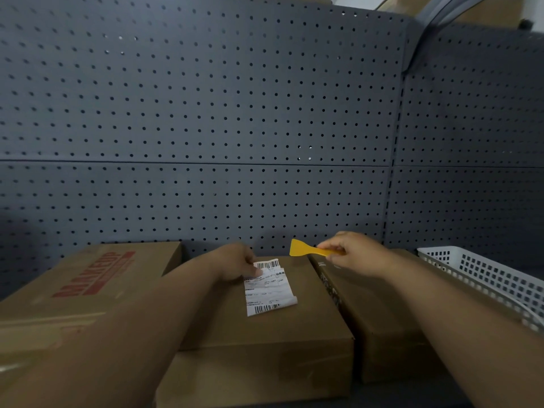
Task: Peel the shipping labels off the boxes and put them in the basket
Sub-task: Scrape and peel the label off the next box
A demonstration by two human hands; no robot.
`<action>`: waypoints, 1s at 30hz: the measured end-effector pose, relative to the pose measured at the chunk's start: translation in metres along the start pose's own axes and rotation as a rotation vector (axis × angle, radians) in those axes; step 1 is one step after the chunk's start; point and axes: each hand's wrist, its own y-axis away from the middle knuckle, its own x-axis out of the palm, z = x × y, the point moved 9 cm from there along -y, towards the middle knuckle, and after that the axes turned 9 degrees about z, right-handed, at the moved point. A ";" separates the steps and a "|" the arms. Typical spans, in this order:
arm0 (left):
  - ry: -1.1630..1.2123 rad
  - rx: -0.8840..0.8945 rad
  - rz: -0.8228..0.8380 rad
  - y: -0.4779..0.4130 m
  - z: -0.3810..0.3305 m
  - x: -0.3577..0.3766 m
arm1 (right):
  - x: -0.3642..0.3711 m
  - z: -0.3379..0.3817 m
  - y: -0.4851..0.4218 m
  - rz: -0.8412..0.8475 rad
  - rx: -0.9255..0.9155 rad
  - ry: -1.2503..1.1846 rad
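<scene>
Label half lifted.
Our left hand (240, 262) pinches the label (269, 287); right hand (350, 253) grips scraper (306, 249); basket (485, 275) waits at three o'clock.

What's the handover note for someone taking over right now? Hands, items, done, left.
Left hand: fingers on the far left edge of the shipping label on the middle box; the label looks partly lifted at its edges.
Right hand: holds the yellow scraper above the box, not touching the label.
White basket: far right; contents not visible.
Left box and right box: no labels visible.
Left: finish peeling this label, drop it in the basket.
</scene>
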 end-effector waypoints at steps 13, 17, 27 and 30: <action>0.127 0.096 -0.105 0.015 -0.011 -0.011 | 0.004 0.007 0.000 -0.001 -0.029 0.003; 0.290 0.135 -0.145 0.021 -0.011 -0.016 | 0.004 0.011 0.000 0.008 -0.027 0.007; 0.829 0.059 -0.042 0.028 0.003 -0.003 | 0.002 0.013 0.004 -0.001 -0.013 -0.011; 0.913 0.033 -0.051 0.032 0.003 0.001 | 0.000 0.013 0.007 -0.010 -0.012 -0.013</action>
